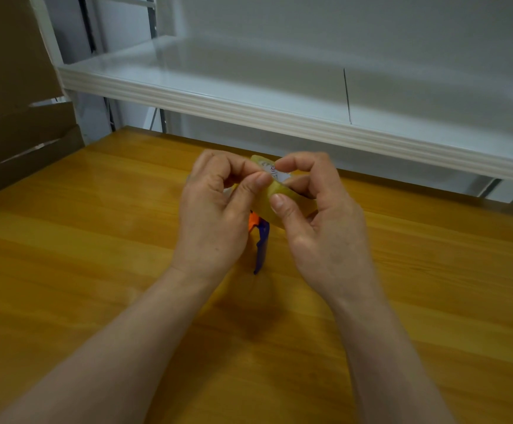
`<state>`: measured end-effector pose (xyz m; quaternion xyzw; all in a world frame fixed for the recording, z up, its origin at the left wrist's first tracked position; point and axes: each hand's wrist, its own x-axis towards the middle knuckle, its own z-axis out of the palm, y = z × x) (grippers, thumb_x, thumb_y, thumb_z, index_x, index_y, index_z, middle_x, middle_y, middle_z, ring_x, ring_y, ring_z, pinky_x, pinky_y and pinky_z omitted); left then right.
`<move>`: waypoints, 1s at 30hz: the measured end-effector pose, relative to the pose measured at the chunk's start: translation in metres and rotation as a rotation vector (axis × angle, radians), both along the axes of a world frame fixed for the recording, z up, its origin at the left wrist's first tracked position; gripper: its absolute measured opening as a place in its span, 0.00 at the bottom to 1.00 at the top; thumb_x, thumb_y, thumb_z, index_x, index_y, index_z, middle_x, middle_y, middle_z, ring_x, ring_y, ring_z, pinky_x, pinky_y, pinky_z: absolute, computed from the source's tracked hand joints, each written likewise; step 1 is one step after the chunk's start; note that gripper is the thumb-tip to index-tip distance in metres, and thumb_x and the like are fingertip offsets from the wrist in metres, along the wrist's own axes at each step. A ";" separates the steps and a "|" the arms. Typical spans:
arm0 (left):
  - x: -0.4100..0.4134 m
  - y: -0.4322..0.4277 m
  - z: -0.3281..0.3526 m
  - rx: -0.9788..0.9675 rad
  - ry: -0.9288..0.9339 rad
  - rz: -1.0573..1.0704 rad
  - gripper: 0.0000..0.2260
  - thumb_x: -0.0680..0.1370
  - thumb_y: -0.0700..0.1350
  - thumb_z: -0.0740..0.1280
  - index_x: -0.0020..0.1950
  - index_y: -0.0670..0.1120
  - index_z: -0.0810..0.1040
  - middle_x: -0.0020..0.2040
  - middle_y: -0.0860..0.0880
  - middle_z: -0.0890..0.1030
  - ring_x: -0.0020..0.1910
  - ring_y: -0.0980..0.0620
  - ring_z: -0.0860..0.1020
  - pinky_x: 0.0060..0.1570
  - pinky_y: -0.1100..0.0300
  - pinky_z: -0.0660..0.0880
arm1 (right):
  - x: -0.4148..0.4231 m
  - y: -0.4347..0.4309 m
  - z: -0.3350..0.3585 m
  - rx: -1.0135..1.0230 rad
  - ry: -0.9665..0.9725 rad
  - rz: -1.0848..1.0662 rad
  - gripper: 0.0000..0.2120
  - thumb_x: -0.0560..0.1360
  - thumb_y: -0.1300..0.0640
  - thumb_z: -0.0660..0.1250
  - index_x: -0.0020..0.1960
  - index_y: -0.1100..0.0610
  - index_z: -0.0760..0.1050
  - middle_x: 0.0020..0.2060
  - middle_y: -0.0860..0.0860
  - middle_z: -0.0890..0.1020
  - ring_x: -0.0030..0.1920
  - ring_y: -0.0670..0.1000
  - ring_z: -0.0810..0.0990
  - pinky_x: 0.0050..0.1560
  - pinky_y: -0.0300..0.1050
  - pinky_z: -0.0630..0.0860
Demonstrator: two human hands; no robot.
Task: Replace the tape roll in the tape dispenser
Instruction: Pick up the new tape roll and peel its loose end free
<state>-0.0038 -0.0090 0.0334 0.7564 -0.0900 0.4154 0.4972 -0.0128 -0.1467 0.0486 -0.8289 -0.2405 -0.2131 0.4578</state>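
Cardboard (13,96): brown flattened sheets standing at the far left edge of the bench, leaning up past the shelf post.
Bench (80,240): orange-yellow wooden top with lengthwise grain, filling the lower part of the view; both forearms reach over it from the near edge.
Shelf (249,87): white metal board with a ribbed front lip, running above the far edge of the bench from left to right.
Left hand (215,215): raised above the middle of the bench, fingers curled, thumb and forefinger pinching at the upper rim of the tape roll; the grip is closed on the roll's edge.
Tape dispenser (261,243): blue body with an orange part at its top, showing in the gap between the two hands toward the middle of the bench; mostly hidden by the left hand, and whether it rests on the wood or is held cannot be told.
Tape roll (269,197): pale yellowish clear roll with a white printed label near its core, held between both hands just above the dispenser, tilted with its edge toward the camera.
Right hand (319,218): beside the left, thumb pressed on the roll's near face, forefinger hooked over the top by the label; clasped on the roll.
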 end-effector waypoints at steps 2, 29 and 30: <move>0.001 0.001 0.000 0.061 -0.013 0.045 0.05 0.79 0.44 0.69 0.45 0.53 0.74 0.44 0.60 0.73 0.45 0.64 0.73 0.46 0.67 0.70 | 0.000 0.001 -0.001 -0.005 -0.009 -0.010 0.15 0.80 0.57 0.69 0.61 0.42 0.71 0.44 0.43 0.81 0.48 0.42 0.80 0.44 0.47 0.80; -0.012 -0.011 0.004 0.038 0.157 -0.116 0.15 0.75 0.53 0.71 0.59 0.53 0.76 0.59 0.52 0.75 0.60 0.57 0.75 0.60 0.66 0.72 | 0.004 -0.011 0.006 0.236 -0.014 -0.089 0.04 0.80 0.54 0.69 0.48 0.46 0.78 0.35 0.40 0.78 0.38 0.41 0.78 0.30 0.37 0.74; -0.012 -0.012 0.003 -0.028 0.179 -0.156 0.14 0.74 0.52 0.72 0.58 0.53 0.77 0.58 0.51 0.76 0.60 0.56 0.76 0.60 0.60 0.75 | 0.004 -0.011 0.007 0.227 -0.007 -0.094 0.04 0.80 0.54 0.68 0.48 0.45 0.77 0.37 0.40 0.78 0.39 0.41 0.78 0.30 0.40 0.75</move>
